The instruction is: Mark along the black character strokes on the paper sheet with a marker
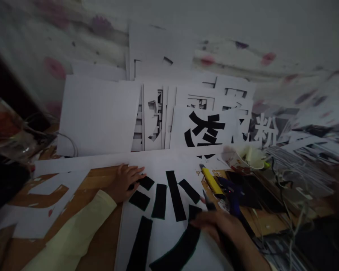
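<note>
A white board (164, 241) lies in front of me, bearing several black stroke shapes with greenish edges, among them a long slanted bar (175, 195) and a curved stroke (177, 250). My left hand (126, 181) rests at the board's left edge, fingers stretched toward the small black shapes at the upper left. In my right hand (222, 227) is a slim dark pointed tool (210, 203), its tip up and its shaft slanting back through the grip. Its exact kind is too dark to tell. The fingers of this hand are near the upper end of the curved stroke.
A yellow utility knife (211, 182) and a blue glue gun (234, 195) lie right of the board. Behind them stands a paper bowl (250, 160) with things in it. Cut white boards (98, 114) lean at the back. Cables (289, 210) tangle at the right.
</note>
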A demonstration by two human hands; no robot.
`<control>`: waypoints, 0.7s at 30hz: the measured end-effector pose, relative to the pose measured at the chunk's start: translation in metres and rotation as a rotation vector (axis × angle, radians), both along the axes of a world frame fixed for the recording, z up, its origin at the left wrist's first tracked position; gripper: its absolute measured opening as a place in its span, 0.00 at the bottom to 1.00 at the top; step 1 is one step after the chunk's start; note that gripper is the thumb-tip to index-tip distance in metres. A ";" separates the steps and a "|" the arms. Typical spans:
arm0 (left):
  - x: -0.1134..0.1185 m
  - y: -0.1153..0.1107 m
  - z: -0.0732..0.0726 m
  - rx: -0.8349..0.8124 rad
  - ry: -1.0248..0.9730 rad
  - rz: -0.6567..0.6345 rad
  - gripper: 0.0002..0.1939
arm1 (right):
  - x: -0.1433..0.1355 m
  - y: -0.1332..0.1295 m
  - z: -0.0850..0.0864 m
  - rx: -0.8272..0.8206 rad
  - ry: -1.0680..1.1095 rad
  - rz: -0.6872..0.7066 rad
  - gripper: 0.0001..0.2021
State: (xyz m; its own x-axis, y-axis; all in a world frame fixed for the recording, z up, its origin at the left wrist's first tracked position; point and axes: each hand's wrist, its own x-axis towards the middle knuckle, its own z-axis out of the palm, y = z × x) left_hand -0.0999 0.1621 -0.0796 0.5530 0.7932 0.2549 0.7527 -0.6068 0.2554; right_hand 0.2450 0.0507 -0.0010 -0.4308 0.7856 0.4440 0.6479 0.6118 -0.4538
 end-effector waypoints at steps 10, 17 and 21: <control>0.004 -0.005 0.006 -0.012 0.042 0.053 0.20 | 0.025 -0.077 -0.029 0.122 -0.425 -0.088 0.16; 0.020 -0.010 0.019 -0.181 -0.212 0.233 0.18 | 0.032 -0.071 -0.065 0.259 -0.419 -0.036 0.15; 0.009 -0.027 0.023 -0.286 -0.500 0.520 0.26 | 0.034 -0.066 -0.086 0.318 -0.372 -0.060 0.16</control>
State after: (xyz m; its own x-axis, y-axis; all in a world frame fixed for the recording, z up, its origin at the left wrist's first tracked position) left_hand -0.0909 0.1353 -0.0569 -0.0355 0.9919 0.1222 0.6770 -0.0661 0.7330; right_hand 0.2791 -0.0156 -0.0872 -0.5639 0.6645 0.4904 0.7688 0.6392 0.0180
